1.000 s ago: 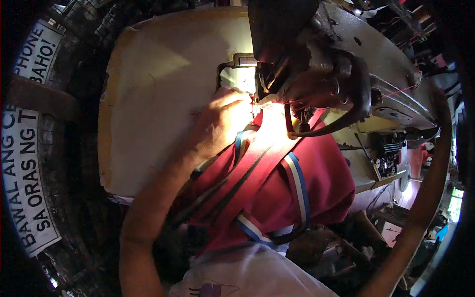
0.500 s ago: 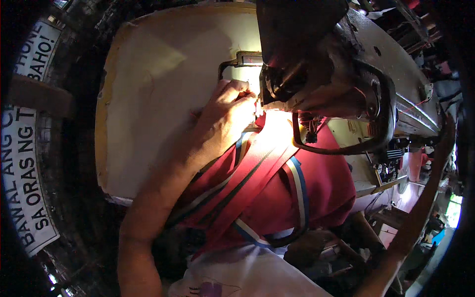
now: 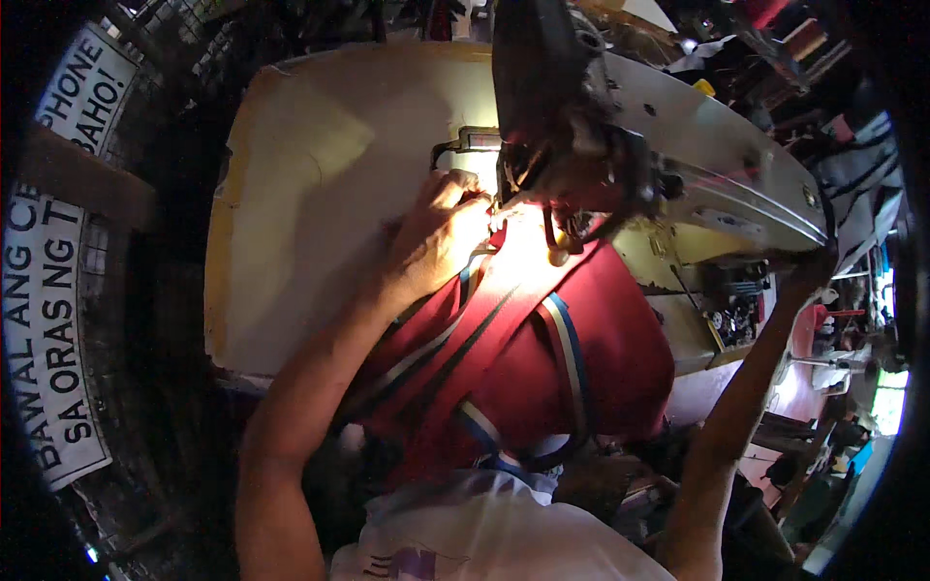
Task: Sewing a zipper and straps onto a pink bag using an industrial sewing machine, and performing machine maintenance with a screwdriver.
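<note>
A red garment [image 3: 591, 358] with blue, white and yellow striped trim lies under the head of a grey sewing machine [image 3: 697, 174], lit brightly at the needle. My left hand [image 3: 441, 237] presses on the garment's edge with curled fingers, right beside the presser foot [image 3: 504, 198]. My right forearm [image 3: 736, 426] reaches up to the machine's right end. My right hand [image 3: 816, 271] is mostly hidden behind the machine body, so its grip does not show.
The machine sits on a cream worn table top [image 3: 320, 194] whose left and front edges are chipped. White signs with black lettering [image 3: 53, 329] hang at the left. Cluttered shelves and machine parts [image 3: 833, 116] crowd the right side.
The view has shifted, so the machine head sits more to the centre. My left hand stays at the needle on the red garment. My right arm has come in closer to the machine's right end.
</note>
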The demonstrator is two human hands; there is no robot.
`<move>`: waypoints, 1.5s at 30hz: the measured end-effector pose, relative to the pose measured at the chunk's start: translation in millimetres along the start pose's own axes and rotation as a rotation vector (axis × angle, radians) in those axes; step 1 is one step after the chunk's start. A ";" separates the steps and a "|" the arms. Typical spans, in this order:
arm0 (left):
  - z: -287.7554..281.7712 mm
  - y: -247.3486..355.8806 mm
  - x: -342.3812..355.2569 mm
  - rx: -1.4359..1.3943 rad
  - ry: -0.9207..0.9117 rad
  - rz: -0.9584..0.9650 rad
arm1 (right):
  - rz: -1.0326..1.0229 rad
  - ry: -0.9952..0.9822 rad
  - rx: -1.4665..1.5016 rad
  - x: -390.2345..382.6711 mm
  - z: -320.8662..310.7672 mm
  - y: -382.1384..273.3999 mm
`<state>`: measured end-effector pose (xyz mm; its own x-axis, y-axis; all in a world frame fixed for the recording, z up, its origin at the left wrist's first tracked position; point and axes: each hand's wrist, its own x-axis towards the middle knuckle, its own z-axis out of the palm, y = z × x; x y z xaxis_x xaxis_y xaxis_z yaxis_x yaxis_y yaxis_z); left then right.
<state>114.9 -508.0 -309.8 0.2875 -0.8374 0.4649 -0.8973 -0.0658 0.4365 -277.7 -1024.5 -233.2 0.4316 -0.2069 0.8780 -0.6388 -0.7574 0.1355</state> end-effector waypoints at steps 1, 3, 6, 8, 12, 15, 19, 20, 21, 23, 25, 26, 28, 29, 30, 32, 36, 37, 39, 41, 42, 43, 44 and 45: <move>2.1 0.7 -0.2 0.005 0.005 0.013 | 0.123 -0.042 0.009 0.4 -11.7 -21.6; 1.9 -0.2 -0.1 0.040 0.033 0.099 | 0.082 -0.028 -0.264 -4.4 -47.2 -91.3; -1.1 3.5 -2.6 0.050 0.030 0.100 | -0.023 -0.071 0.196 -27.9 -86.8 -230.1; -4.3 6.2 -3.7 0.063 0.039 0.100 | -0.222 -0.418 0.554 -37.2 -87.6 -312.3; -2.8 3.7 -6.2 0.109 0.016 0.034 | -0.160 -0.484 0.840 -13.7 -24.7 -393.3; 4.3 -6.9 -5.9 0.142 0.026 0.023 | -0.162 -0.840 1.170 -6.7 0.5 -413.4; 3.8 -27.7 8.0 0.042 -0.063 0.017 | -0.295 -0.716 1.054 -21.7 -19.9 -419.2; 0.7 -32.5 12.2 0.054 -0.094 0.109 | -0.275 -0.750 1.011 -25.4 -30.8 -420.3; -2.1 -38.3 18.9 0.073 -0.118 0.176 | -0.281 -0.825 0.925 -26.1 -38.8 -424.1; 4.7 -47.5 38.4 0.139 -0.101 0.208 | -0.170 -0.757 0.868 -30.8 -63.8 -443.1; 16.5 -56.7 53.9 0.098 0.067 0.333 | -0.050 -0.916 0.693 -27.9 -82.1 -463.2; 21.7 -61.5 60.6 0.067 -0.143 0.153 | 0.011 -0.908 0.678 -28.2 -91.8 -477.8; 24.3 -65.4 65.0 0.265 -0.269 0.043 | 0.121 -0.973 0.725 -28.2 -106.9 -500.1; 20.6 -62.9 64.9 0.288 -0.283 0.041 | 0.128 -0.986 0.810 -27.5 -110.8 -499.8; 10.7 -56.9 62.1 0.138 -0.156 -0.042 | 0.119 -1.001 0.924 -26.7 -111.4 -494.9; -25.1 -33.1 48.0 -0.026 -0.005 -0.034 | -0.115 -0.888 0.944 -24.7 -108.3 -464.4; -98.5 70.2 -49.2 0.082 -0.121 -0.309 | -0.342 -0.759 0.816 -20.5 -68.1 -385.1; -103.0 97.2 -76.0 0.115 -0.085 -0.398 | -0.181 -0.882 0.843 -21.4 -49.2 -379.1; -92.8 137.7 -119.5 0.196 -0.009 -0.418 | -0.145 -0.819 1.012 -22.4 -12.3 -378.6; -66.6 152.9 -147.1 0.286 -0.015 -0.536 | -0.193 -0.967 1.061 -23.2 22.7 -393.8; -54.1 153.8 -155.7 0.375 -0.028 -0.626 | -0.232 -1.118 1.131 -22.8 31.8 -394.3; -44.1 151.2 -161.6 0.377 0.039 -0.597 | -0.255 -1.123 1.104 -21.9 39.8 -398.1; -35.9 148.3 -164.8 0.366 0.043 -0.630 | -0.287 -1.085 1.151 -21.5 42.9 -400.0; -29.9 146.1 -166.9 0.356 0.045 -0.660 | -0.304 -1.035 1.209 -20.2 43.8 -401.3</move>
<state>-54.2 -361.7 -300.6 0.8101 -0.5407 0.2268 -0.5855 -0.7245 0.3637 -2.2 -743.5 -325.4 0.9828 0.1060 0.1512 0.1780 -0.7616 -0.6231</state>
